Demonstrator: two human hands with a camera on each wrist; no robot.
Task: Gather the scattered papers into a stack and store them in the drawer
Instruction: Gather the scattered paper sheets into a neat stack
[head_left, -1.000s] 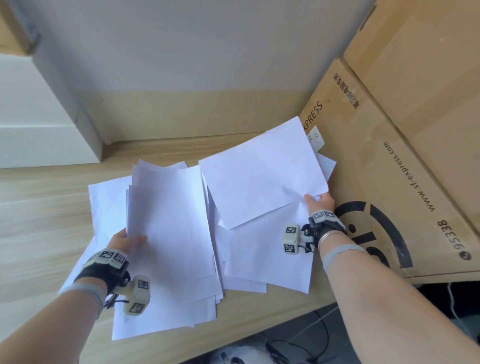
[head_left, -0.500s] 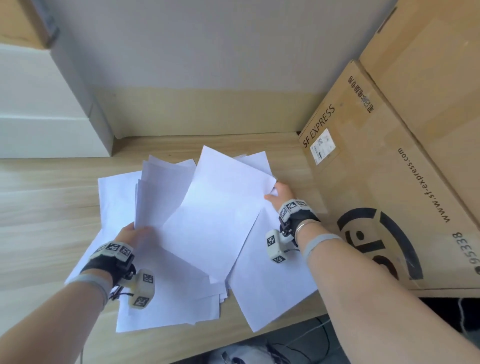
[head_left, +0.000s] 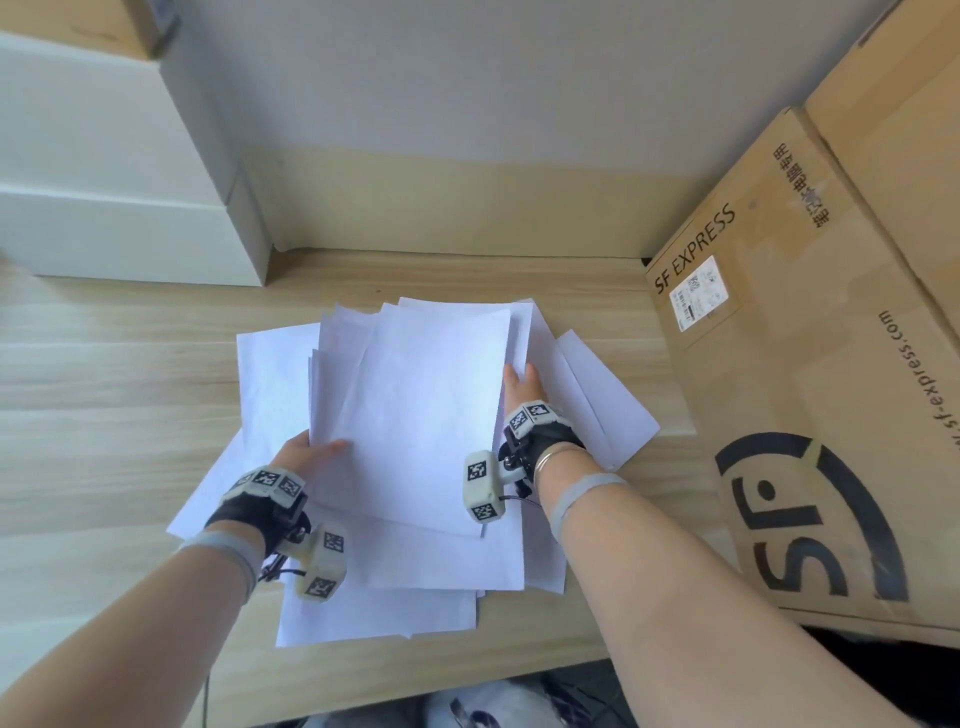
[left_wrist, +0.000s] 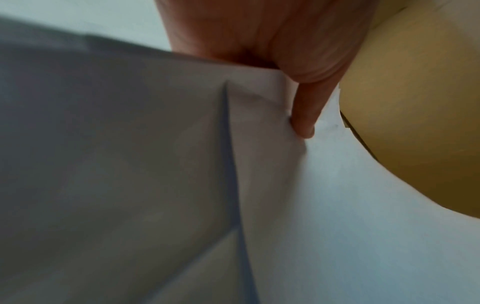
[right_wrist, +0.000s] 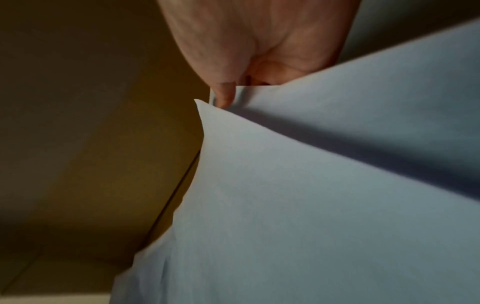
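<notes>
The loose white paper sheets (head_left: 415, 415) are thin, matt and smooth, with soft bends and a faint crease where they are lifted. They lie on a pale wood-grain table (head_left: 104, 415) with a smooth, low-sheen finish and visible straight grain lines. At the right stands a large brown corrugated cardboard box (head_left: 810, 395), matt and slightly rough, printed in black ink and carrying a small glossy white paper label (head_left: 700, 293). At the left, stacked white boxes (head_left: 114, 208) look smooth and matt. Each wrist wears a black cloth strap and a grey elastic band, with off-white matt plastic marker blocks (head_left: 484, 486).
</notes>
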